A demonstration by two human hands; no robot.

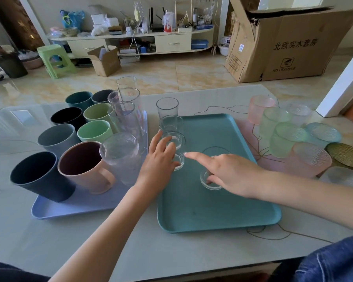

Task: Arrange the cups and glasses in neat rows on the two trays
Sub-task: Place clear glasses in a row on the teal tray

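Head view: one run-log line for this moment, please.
left hand on clear glass | right hand on second clear glass | both on teal tray | textured glasses still off-tray

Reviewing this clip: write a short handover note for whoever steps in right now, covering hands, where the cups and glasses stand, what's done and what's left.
Left hand: curled round a small clear glass in the left column on the teal tray.
Right hand: grips another small clear glass further right on that tray, index finger extended.
Done: the blue-lilac tray holds rows of coloured plastic cups and tall clear tumblers; a column of clear glasses runs along the teal tray's left edge.
Left: the textured pink and green glasses stand off-tray on the glass-topped table, right of the teal tray.
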